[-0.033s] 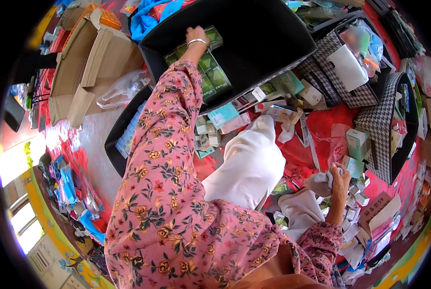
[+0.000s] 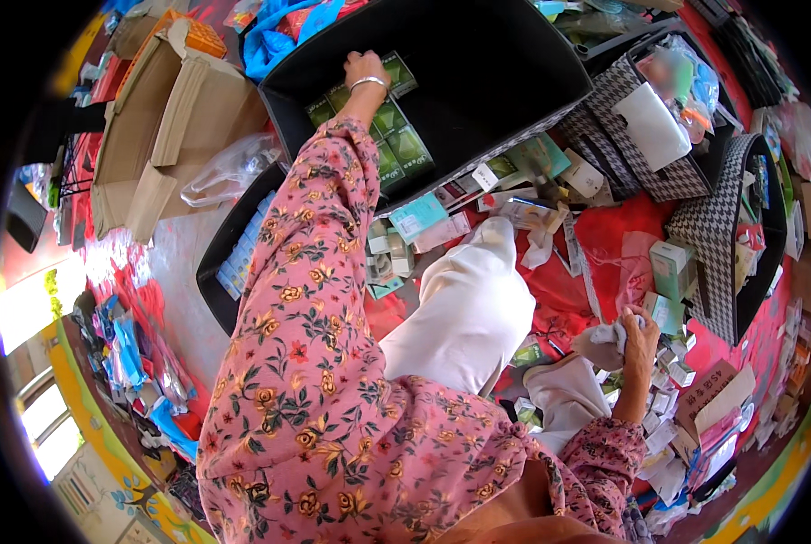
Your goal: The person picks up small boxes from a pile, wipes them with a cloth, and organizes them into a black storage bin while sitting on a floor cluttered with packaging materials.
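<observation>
My left hand point(image 2: 366, 71) reaches into a large black bin point(image 2: 492, 100), its fingers bent over the edge of a small green box point(image 2: 399, 74). The fingertips are partly hidden. More green boxes point(image 2: 404, 150) stand side by side in the bin, below and beside my wrist. At the right, my right hand point(image 2: 640, 343) is closed on a pale grey cloth point(image 2: 602, 343) next to my bent knee. Small white boxes point(image 2: 661, 402) lie close by that hand.
A smaller dark bin point(image 2: 221, 272) with blue packs is partly behind my left sleeve. Flattened cardboard point(image 2: 197, 118) and a clear plastic bag point(image 2: 233, 172) lie left. Houndstooth bins point(image 2: 709, 258) stand right. Mixed cartons point(image 2: 419, 218) lie in front of the large bin.
The green box by my left hand has tipped down and lies flatter, lined up with the others. My left hand has shifted very slightly left. The right hand stays put.
</observation>
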The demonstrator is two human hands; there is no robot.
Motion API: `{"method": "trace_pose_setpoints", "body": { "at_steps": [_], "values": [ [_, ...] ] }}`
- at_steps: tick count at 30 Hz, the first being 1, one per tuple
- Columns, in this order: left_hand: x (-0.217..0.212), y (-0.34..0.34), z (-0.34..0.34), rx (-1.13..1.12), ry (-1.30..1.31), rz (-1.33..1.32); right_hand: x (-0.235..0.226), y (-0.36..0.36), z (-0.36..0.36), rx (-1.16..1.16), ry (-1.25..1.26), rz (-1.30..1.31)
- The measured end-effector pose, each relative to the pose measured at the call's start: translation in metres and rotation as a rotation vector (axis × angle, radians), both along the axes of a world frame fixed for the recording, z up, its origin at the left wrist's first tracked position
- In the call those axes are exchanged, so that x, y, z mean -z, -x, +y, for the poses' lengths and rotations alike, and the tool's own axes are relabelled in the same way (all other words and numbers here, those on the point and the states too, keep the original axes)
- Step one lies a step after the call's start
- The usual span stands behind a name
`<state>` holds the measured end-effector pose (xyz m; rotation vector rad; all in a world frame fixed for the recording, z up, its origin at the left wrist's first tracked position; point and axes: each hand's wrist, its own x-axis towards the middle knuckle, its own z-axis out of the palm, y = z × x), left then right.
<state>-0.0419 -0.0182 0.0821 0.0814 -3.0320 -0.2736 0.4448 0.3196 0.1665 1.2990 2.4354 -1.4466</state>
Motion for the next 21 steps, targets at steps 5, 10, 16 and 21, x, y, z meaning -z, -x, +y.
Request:
{"method": "trace_pose_setpoints", "body": {
  "at_steps": [5, 10, 16, 21],
  "values": [
    [0.032, -0.023, -0.001, 0.749, 0.019, 0.28, 0.004, 0.005, 0.0, -0.019, 0.015, 0.032],
    [0.035, -0.043, 0.03, 0.738, 0.581, -0.366, -0.002, -0.005, 0.001, 0.004, -0.048, 0.014],
    [0.042, 0.003, 0.017, 0.914, 0.074, 0.242, -0.004, -0.015, 0.017, 0.113, -0.095, 0.033],
    [-0.067, -0.06, 0.083, 1.091, -0.241, 0.272, -0.004, -0.047, 0.07, 0.104, -0.4, -0.034]
  ]
}}
